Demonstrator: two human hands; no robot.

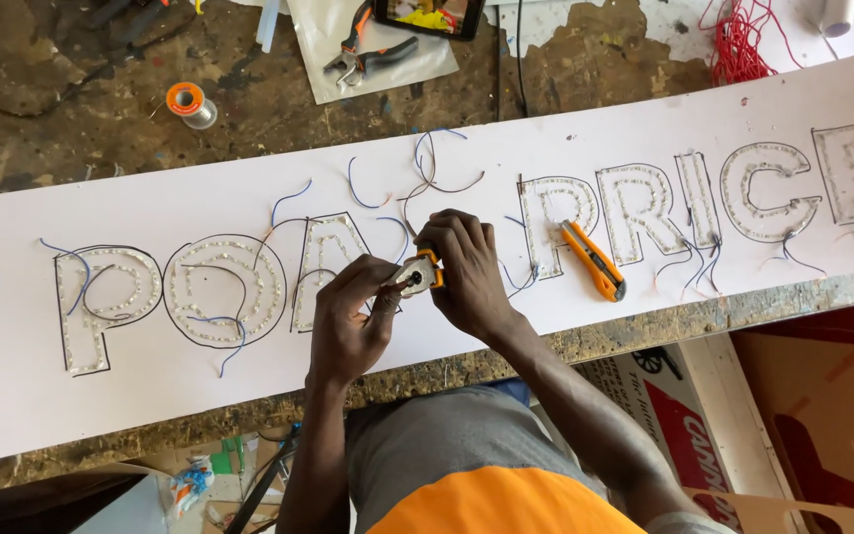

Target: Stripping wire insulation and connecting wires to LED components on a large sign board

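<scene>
Tabletop (71, 109): I see worn, paint-flaked wood running under everything.
Sign panel (546, 148): a long white board crosses the tabletop, outlined letters filled with small bulbs, thin blue and dark wires (427, 168) looping from them.
Red wire bundle (743, 40): at 1 o'clock, well apart from the hands.
Pliers (368, 54): at 12 o'clock on a white sheet.
Utility knife (593, 260): orange, lying on the panel at 3 o'clock from the hands.
Solder spool (190, 104): at 10 o'clock.
Right hand (467, 272): grip closed over the small orange-and-metal tool (417, 274), held above the panel's near edge.
Left hand (348, 321): fingertips pinched at the tool's front; whether a wire end sits there I cannot tell.
Doing it well: I'd judge steadying both wrists on the panel and keeping the pinch close to the tool's mouth best.
</scene>
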